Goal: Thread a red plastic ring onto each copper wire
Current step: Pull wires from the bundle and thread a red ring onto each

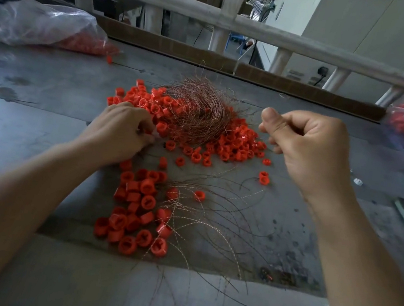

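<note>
Rings [139, 211] form two heaps, one under the bundle [196, 115]; right hand [309, 145] pinches one wire [270, 141], left hand [120, 130] beside the bundle, grip hidden.

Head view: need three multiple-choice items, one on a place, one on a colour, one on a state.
1. Where does the copper wire bundle lie?
A) on the far pile of plastic rings
B) inside a plastic bag
C) on the floor

2. What colour are the rings?
A) blue
B) red
C) white

3. What is the right hand doing?
A) lying flat on the table
B) raised, fingers curled, pinching a single wire
C) holding a phone

Key:
1 A, the bundle sits on top of the rings.
2 B, every ring is red.
3 B, thumb and forefinger close on a thin strand, with the hand lifted.
</note>
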The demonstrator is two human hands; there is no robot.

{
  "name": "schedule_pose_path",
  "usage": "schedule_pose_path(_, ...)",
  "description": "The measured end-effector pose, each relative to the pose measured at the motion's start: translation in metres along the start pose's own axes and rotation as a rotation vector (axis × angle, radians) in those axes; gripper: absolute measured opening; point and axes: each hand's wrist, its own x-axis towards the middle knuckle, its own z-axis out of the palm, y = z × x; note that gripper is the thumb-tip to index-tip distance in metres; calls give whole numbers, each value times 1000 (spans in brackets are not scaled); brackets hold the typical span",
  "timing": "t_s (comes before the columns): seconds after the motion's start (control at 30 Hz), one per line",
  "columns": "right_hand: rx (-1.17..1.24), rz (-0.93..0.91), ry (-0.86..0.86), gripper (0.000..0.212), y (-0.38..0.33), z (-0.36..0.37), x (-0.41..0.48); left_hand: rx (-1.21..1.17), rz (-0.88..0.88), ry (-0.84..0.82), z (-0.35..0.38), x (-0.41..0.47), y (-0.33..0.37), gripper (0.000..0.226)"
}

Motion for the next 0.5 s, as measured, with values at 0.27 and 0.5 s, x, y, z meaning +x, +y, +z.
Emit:
schedule_pose_path(0.27, -58, 42, 38, 30, 13, 1, 4, -81, -13, 68, -15, -9, 9, 7)
schedule_pose_path(0.5, -111, 27, 5, 33, 14, 2, 3, -230, -115, 249, -44, -20, 13, 8)
